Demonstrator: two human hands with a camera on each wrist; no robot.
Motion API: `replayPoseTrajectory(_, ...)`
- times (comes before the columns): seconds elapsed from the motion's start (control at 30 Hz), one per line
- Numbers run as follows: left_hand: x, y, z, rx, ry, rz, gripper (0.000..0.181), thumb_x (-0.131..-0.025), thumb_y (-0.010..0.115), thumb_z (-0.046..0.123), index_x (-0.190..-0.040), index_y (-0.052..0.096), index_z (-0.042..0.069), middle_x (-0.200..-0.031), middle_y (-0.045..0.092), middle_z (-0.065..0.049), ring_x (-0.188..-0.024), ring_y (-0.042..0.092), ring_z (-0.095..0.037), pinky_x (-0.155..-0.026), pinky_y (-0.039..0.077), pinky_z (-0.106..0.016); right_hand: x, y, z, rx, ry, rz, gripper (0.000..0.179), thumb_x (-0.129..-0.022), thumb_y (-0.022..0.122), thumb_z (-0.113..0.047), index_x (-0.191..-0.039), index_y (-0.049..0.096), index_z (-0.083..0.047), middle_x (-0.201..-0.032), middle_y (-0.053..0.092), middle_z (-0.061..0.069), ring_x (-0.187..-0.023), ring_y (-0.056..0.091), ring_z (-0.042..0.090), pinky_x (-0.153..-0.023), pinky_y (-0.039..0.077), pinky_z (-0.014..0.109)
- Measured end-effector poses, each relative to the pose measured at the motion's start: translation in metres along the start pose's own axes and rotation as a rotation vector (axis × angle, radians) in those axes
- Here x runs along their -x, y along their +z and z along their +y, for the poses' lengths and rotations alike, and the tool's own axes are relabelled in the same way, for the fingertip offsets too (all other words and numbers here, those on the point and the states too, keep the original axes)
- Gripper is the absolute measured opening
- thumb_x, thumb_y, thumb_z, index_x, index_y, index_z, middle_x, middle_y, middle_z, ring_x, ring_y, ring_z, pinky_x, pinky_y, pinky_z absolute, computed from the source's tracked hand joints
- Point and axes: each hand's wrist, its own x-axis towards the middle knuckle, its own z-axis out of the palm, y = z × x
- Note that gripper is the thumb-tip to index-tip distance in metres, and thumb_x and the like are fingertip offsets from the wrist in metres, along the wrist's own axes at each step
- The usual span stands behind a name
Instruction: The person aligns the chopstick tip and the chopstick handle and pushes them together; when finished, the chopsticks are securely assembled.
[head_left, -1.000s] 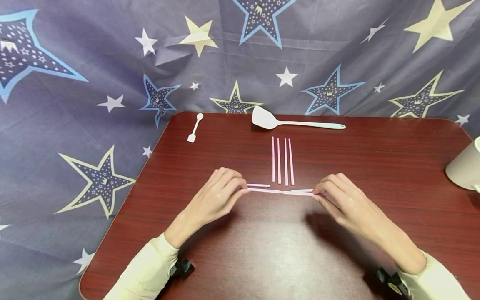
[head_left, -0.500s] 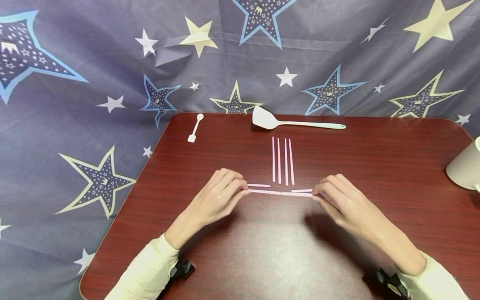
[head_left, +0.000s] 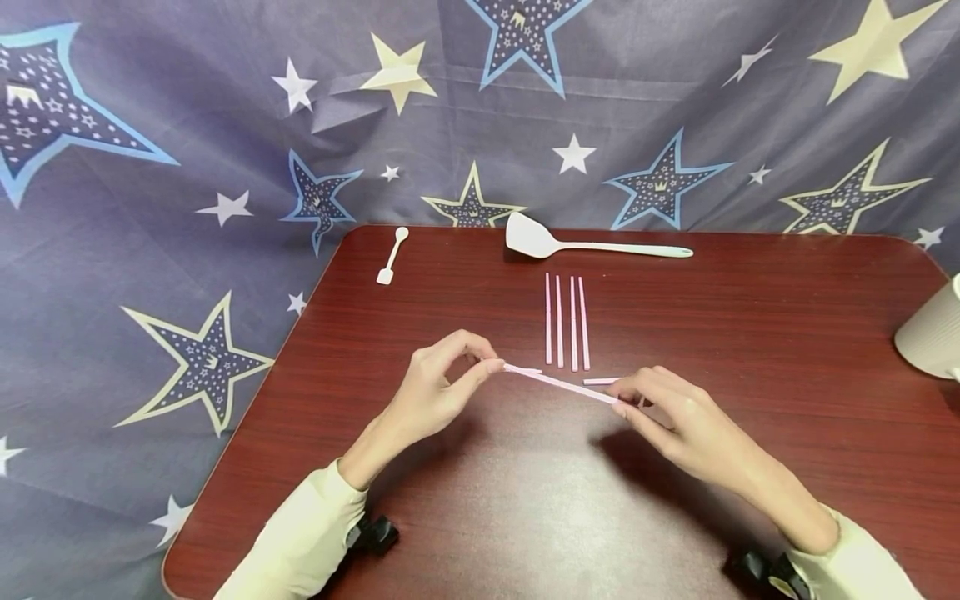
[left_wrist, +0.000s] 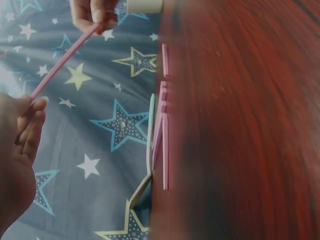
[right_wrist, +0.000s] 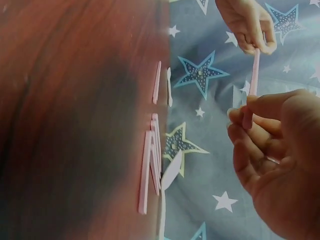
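Note:
A slim pink chopstick [head_left: 566, 385] spans the space between my hands, raised above the table. My left hand [head_left: 438, 387] pinches its left end between thumb and fingers. The other end is held in the fingertips of my right hand [head_left: 678, 412], lower in the head view, so the stick slants down to the right. In the right wrist view, the chopstick [right_wrist: 255, 75] runs from one hand to the other. Just behind it, two short pink pieces lie on the table, a left piece [head_left: 534, 371] and a right piece [head_left: 600, 382], each partly hidden.
Several pink chopsticks [head_left: 558, 325] lie side by side beyond the hands. A white spatula [head_left: 600, 247] and a small white spoon-like tool [head_left: 392, 257] lie along the back of the wooden table [head_left: 750, 317]. A ribbed cup [head_left: 930, 333] stands at far right, before a star-patterned cloth [head_left: 465, 125].
Two pink sections that met end to end between the hands now look like one straight stick. My left hand has risen in the view; my right has moved slightly inward, tilting the stick.

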Motion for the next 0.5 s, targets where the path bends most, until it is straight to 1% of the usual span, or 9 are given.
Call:
replayPoseTrajectory(0.07,-0.003,0.003,0.003,0.068,-0.059,0.045,0.019,-0.089,0.076,-0.006,-0.1,0.066,0.006,-0.087,0.07,-0.001,-0.081,0.066,-0.014,-0.075,0.052,-0.029,0.001,0.003,-0.001,-0.042,0.021,-0.013,0.01,-0.104,0.064,-0.02,-0.108,0.07,-0.013,-0.095,0.065,-0.01,-0.083,0.06,0.007,-0.073,0.049,0.021)
replayPoseTrajectory(0.1,-0.005,0.004,0.004,0.106,-0.091,0.067,0.019,-0.089,0.075,-0.006,-0.101,0.065,0.005,-0.086,0.071,-0.002,-0.081,0.066,-0.014,-0.075,0.052,-0.028,0.001,0.005,-0.002,-0.065,0.032,-0.021,0.007,-0.101,0.068,-0.013,-0.108,0.071,-0.013,-0.095,0.065,-0.01,-0.083,0.06,0.007,-0.073,0.049,0.021)
replayPoseTrajectory(0.13,-0.007,0.006,0.005,0.148,-0.125,0.089,0.019,-0.09,0.075,-0.006,-0.103,0.065,0.004,-0.086,0.072,-0.003,-0.08,0.067,-0.014,-0.075,0.052,-0.027,0.001,0.007,-0.003,-0.089,0.048,-0.032,0.013,-0.097,0.072,-0.006,-0.107,0.071,-0.013,-0.094,0.066,-0.011,-0.082,0.061,0.007,-0.073,0.05,0.021)
replayPoseTrajectory(0.2,-0.01,0.01,0.008,0.223,-0.183,0.128,0.021,-0.09,0.074,-0.006,-0.107,0.063,0.0,-0.086,0.072,-0.005,-0.08,0.066,-0.014,-0.073,0.051,-0.026,0.001,0.011,-0.007,-0.14,0.108,-0.065,0.023,-0.09,0.075,0.002,-0.104,0.071,-0.015,-0.092,0.066,-0.012,-0.081,0.061,0.006,-0.071,0.05,0.023)
replayPoseTrajectory(0.23,-0.012,0.013,0.009,0.262,-0.207,0.146,0.022,-0.09,0.074,-0.007,-0.108,0.063,-0.002,-0.085,0.072,-0.007,-0.08,0.066,-0.013,-0.073,0.051,-0.025,0.001,0.013,-0.009,-0.166,0.14,-0.081,0.024,-0.088,0.076,0.003,-0.103,0.071,-0.016,-0.09,0.067,-0.012,-0.081,0.061,0.005,-0.071,0.05,0.023)
replayPoseTrajectory(0.33,-0.02,0.021,0.012,0.354,-0.269,0.189,0.023,-0.091,0.073,-0.006,-0.111,0.063,-0.005,-0.085,0.071,-0.009,-0.078,0.064,-0.012,-0.072,0.05,-0.024,0.0,0.021,-0.016,-0.237,0.227,-0.13,0.018,-0.092,0.075,0.0,-0.098,0.072,-0.017,-0.085,0.068,-0.011,-0.079,0.062,0.005,-0.07,0.051,0.026)
replayPoseTrajectory(0.4,-0.025,0.026,0.014,0.387,-0.297,0.2,0.02,-0.092,0.073,-0.005,-0.11,0.065,-0.006,-0.086,0.071,-0.01,-0.078,0.063,-0.012,-0.071,0.049,-0.024,-0.001,0.026,-0.02,-0.286,0.284,-0.155,0.013,-0.094,0.074,-0.004,-0.097,0.073,-0.017,-0.082,0.069,-0.011,-0.079,0.063,0.005,-0.07,0.052,0.026)
replayPoseTrajectory(0.5,-0.032,0.035,0.016,0.407,-0.318,0.196,0.014,-0.093,0.072,-0.002,-0.106,0.068,-0.006,-0.088,0.072,-0.011,-0.079,0.064,-0.012,-0.071,0.049,-0.024,-0.002,0.034,-0.025,-0.366,0.34,-0.17,0.008,-0.096,0.073,-0.007,-0.095,0.073,-0.015,-0.081,0.069,-0.011,-0.079,0.065,0.007,-0.071,0.052,0.026)
